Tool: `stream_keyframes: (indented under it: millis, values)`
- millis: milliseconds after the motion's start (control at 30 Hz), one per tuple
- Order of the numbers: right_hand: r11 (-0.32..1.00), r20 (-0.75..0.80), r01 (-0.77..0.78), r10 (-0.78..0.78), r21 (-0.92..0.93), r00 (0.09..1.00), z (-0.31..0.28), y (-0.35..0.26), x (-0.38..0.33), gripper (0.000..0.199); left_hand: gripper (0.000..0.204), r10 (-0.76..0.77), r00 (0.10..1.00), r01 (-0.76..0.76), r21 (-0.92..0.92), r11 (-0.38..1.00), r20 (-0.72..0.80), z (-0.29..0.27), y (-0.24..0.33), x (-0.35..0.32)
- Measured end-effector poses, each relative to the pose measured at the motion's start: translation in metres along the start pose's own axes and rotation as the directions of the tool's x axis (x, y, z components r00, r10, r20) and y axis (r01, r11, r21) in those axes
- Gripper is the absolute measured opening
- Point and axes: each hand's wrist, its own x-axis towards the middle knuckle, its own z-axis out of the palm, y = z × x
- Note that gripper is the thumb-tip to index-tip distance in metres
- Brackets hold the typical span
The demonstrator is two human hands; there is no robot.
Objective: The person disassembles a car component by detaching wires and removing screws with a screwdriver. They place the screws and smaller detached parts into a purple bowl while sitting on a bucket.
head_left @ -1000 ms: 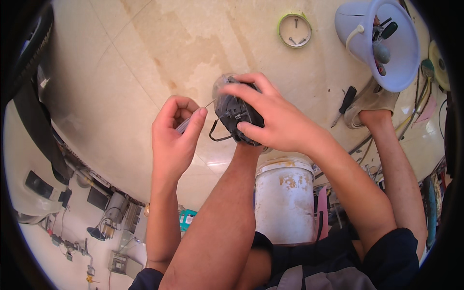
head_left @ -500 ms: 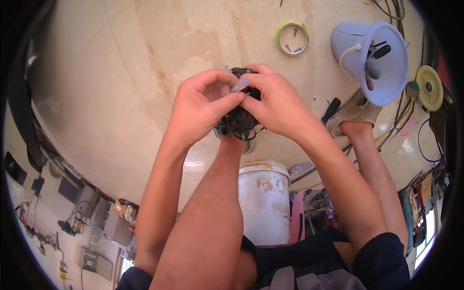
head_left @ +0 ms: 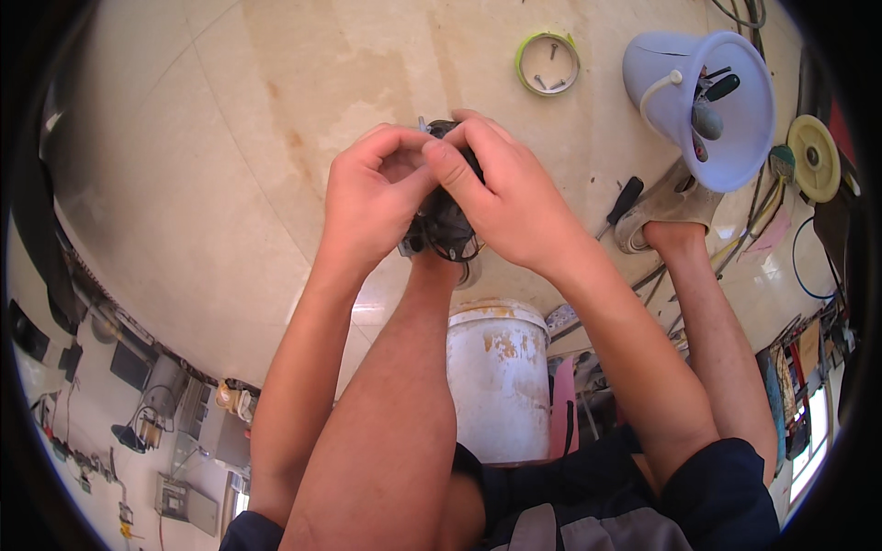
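Note:
A dark, rounded machine part (head_left: 446, 228) with thin black wires is beneath my hands, above my left foot. My left hand (head_left: 378, 188) is closed in a pinch, thumb and forefinger meeting over the part. My right hand (head_left: 514, 193) reaches over it from the other side, its thumb and fingers bent inward against the left fingertips. What the fingertips hold is hidden behind the right thumb. Much of the dark part is covered by both hands.
A green-edged ring (head_left: 521, 64) with several screws (head_left: 554, 52) inside lies beyond my hands. The pale blue bucket (head_left: 657, 64) holds tools. By my right shoe (head_left: 675, 216) lies a black-handled screwdriver (head_left: 627, 197). A stained white bucket (head_left: 496, 395) stands between my legs.
My right thumb has moved up across the left fingertips. The small clear plastic piece that showed between the fingers is now hidden. The view has shifted slightly.

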Motion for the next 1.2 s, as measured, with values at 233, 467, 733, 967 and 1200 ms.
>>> stream_keyframes:
  millis: [233,467,733,967,1200]
  values:
    - [0.992,-0.212,0.031,-0.004,0.123,0.977,0.015,0.003,-0.007,0.025,0.017,0.133,0.991,-0.129,0.215,0.968,-0.008,0.005,-0.005,0.004]
    - [0.962,-0.233,-0.029,0.095,0.271,0.968,0.013,0.028,-0.009,0.02,0.021,0.29,0.947,-0.322,0.485,0.813,0.142,-0.009,-0.018,-0.007]
    - [0.85,-0.323,0.086,0.102,0.52,0.941,-0.02,0.039,-0.011,0.023,0.018,0.39,0.909,-0.411,0.476,0.777,0.149,0.003,-0.029,-0.006]
    - [0.837,-0.228,0.048,0.093,0.545,0.969,-0.02,0.042,-0.022,0.024,0.018,0.378,0.912,-0.405,0.507,0.761,0.16,0.004,-0.027,-0.006]
    - [0.838,-0.22,0.036,0.101,0.544,0.97,-0.017,0.042,-0.024,0.023,0.018,0.372,0.914,-0.401,0.508,0.762,0.163,0.004,-0.025,-0.006]
